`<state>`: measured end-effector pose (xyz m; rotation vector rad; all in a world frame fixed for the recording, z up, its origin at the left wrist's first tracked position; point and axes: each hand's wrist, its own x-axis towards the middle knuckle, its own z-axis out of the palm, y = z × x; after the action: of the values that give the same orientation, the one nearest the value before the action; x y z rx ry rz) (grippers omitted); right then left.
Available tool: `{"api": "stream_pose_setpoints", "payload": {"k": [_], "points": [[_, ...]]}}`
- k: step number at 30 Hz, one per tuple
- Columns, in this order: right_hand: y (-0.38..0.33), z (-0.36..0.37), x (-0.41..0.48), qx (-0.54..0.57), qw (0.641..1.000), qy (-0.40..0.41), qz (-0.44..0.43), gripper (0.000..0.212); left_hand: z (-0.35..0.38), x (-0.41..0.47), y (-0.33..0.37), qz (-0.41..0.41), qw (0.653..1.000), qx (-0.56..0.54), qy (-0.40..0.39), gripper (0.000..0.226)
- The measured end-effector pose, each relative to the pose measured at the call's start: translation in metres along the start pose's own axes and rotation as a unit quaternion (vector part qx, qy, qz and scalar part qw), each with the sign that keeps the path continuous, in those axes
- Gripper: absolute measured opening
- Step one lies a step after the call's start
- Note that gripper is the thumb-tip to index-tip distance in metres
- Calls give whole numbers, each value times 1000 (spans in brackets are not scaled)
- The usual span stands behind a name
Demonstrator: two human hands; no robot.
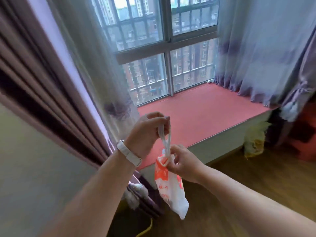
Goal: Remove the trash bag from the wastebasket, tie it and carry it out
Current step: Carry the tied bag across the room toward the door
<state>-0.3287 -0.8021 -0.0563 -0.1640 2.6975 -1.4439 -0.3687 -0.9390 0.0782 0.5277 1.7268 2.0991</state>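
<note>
A small white trash bag (171,187) with orange-red print hangs in the air in front of me, its body drooping down and to the right. My left hand (147,132) is raised above it and pinches the stretched white handle loops at their top. Just below, my right hand (183,163) grips the bag at its gathered neck, fingers closed on the plastic. A white watch band sits on my left wrist. No wastebasket is visible.
A red-cushioned window seat (205,115) stands ahead under a barred window. Sheer curtains hang at left (95,65) and right (266,48). A yellowish bag (254,141) lies on the wooden floor (273,177) by the seat. A wall is close on my left.
</note>
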Motion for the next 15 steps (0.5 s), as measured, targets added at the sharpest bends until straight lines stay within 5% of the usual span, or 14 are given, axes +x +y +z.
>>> {"api": "stream_pose_setpoints", "payload": {"k": [15], "points": [[154, -201, -95, -1, 969, 206, 134, 35, 234, 149, -62, -77, 977, -16, -198, 12]]}}
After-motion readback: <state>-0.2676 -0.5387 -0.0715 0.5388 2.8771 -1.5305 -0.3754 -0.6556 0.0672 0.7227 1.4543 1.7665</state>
